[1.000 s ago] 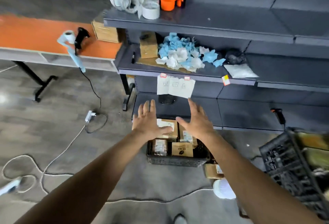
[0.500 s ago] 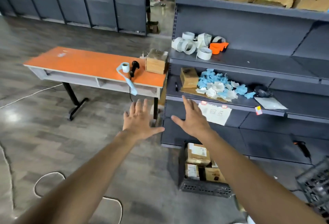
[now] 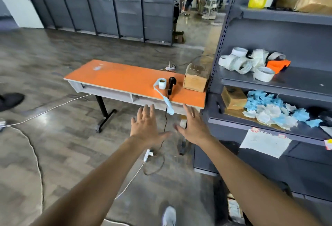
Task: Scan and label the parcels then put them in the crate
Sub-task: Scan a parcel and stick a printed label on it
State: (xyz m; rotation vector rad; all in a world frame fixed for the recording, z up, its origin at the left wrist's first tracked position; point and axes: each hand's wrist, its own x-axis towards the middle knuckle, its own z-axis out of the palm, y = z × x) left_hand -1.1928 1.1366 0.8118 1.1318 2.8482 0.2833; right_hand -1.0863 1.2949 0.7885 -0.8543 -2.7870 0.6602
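both your hands are out in front of you with nothing in them: the left hand (image 3: 145, 126) and the right hand (image 3: 195, 129) hover palm-down above the floor, each grip spread wide, fingers straight, thumbs pointing toward each other, touching nothing. the parcels are not within reach of either hand; the only one you can see is a labelled parcel (image 3: 233, 210) at the very bottom edge of the view, under your right forearm, in what looks like a dark crate (image 3: 219, 202) on the floor at the foot of the shelf (image 3: 269, 86), though that corner is too blurred to be sure. ahead of your fingertips stands the orange bench (image 3: 125, 79), and near its right end sit the label roll (image 3: 162, 83) with a strip hanging over the front edge, the black scanner (image 3: 172, 84) just beside it with its cable dropping to the floor, and a cardboard box (image 3: 195, 80) hard against the shelf post. judging by this, no parcel is scanned or labelled yet and you are at the very start, between picking a parcel and setting up at the bench. the next move probably calls for a parcel brought up onto the bench near the scanner, label side up, then one hand on the scanner handle. mind the loose cables (image 3: 36, 155) on the floor around your shoe (image 3: 169, 216).
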